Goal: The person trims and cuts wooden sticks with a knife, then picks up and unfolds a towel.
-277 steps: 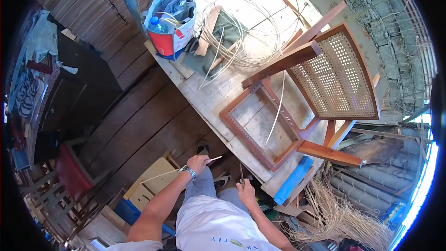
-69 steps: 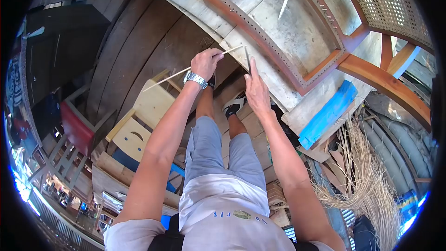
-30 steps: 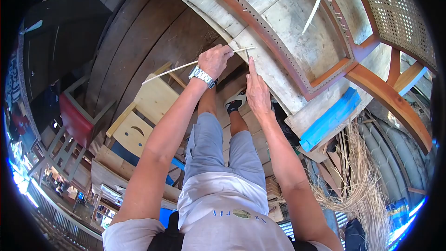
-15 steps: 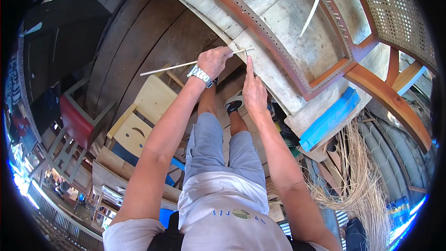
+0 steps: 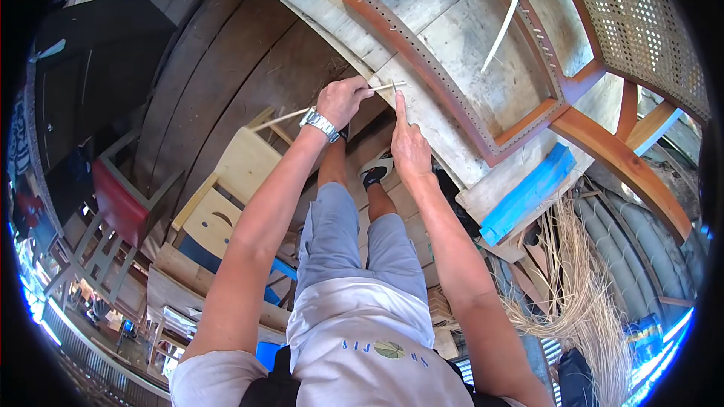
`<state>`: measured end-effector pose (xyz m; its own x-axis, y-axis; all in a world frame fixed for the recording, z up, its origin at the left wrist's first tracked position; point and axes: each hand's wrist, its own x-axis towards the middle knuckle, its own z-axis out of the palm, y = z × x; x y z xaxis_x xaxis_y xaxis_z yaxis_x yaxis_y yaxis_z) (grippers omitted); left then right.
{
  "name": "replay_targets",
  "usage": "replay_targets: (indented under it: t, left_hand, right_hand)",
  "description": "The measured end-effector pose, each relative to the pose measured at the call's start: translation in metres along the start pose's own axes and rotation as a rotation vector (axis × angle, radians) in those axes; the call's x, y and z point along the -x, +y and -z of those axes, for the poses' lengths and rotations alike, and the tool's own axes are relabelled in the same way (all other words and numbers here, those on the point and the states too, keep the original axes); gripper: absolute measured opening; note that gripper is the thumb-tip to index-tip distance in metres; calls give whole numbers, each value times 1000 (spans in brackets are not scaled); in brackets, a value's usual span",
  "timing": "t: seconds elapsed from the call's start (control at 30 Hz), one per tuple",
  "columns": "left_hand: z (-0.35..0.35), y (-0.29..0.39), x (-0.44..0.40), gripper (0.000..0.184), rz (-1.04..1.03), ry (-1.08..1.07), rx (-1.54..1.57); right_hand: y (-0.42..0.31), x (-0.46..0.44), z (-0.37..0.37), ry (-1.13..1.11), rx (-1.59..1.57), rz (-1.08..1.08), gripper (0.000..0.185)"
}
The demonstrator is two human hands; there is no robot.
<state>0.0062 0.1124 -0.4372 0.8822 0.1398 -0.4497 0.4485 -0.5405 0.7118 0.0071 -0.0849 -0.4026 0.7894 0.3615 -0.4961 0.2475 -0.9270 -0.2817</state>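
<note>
Stick (image 5: 385, 87) has reached blade (image 5: 394, 89), pinched in left fingers (image 5: 363, 90).

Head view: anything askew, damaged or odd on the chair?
The seat frame stands out: its middle is open, while the backrest has woven cane. A loose pale strip crosses the opening, and small pegs poke from the far rail. No clear breakage visible.
</note>
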Motion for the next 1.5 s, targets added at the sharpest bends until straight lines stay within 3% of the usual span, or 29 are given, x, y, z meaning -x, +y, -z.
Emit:
replay_targets:
  t: [0.07, 0.37, 0.47, 0.53, 0.57, 0.63, 0.67, 0.7, 0.77, 0.9, 0.97, 1.2, 1.3, 1.4, 1.43, 1.5]
  left_hand:
    - [-6, -6, -1, 29, -53, 65, -44]
    - [19, 1, -28, 37, 113, -232, -84]
    - [18, -3, -24, 39, 100, -198, -42]
    - [21, 3, -14, 39, 141, -199, -25]
    - [24, 6, -8, 39, 139, -206, -27]
    - [31, 11, 4, 39, 78, -225, -23]
    - [33, 14, 9, 38, 62, -238, -33]
    - [36, 19, 15, 38, 54, -239, -40]
    - [43, 34, 24, 37, -2, -305, -55]
    - [63, 63, 41, 31, -24, -405, -61]
    - [61, 68, 49, 26, -22, -388, -111]
    - [22, 104, 79, 21, -4, 47, -367]
    - [18, 115, 79, 23, -34, 24, -476]
    - [52, 104, 68, 20, -183, -319, -395]
    - [73, 103, 62, 23, -196, -501, -299]
    - [110, 114, 50, 26, -57, -887, 81]
  right_hand:
    - [-1, -5, -1, 9, -21, -8, 75]
    - [3, -12, 4, 27, -29, 16, 71]
    - [1, -1, 30, -40, -220, -29, 64]
    - [-2, 17, 44, 63, -512, -208, 47]
    - [2, 17, 49, 63, -515, -215, 47]
    - [7, 11, 66, 222, -696, 5, 27]
    - [6, 5, 80, 244, -641, 86, 19]
    - [10, -4, 81, 254, -645, 83, 19]
    - [19, -19, 83, 166, -455, 372, 19]
    - [22, -8, 92, -29, -419, 384, 15]
    - [19, 4, 88, 0, -430, 339, 18]
    - [-8, 22, 62, 107, -443, -31, 15]
    - [-7, 24, 53, 206, -464, -99, 13]
    - [12, 34, 80, -87, -640, -21, 14]
    - [19, 38, 96, -73, -641, -30, 14]
    - [26, 45, 137, -772, -1185, -126, 17]
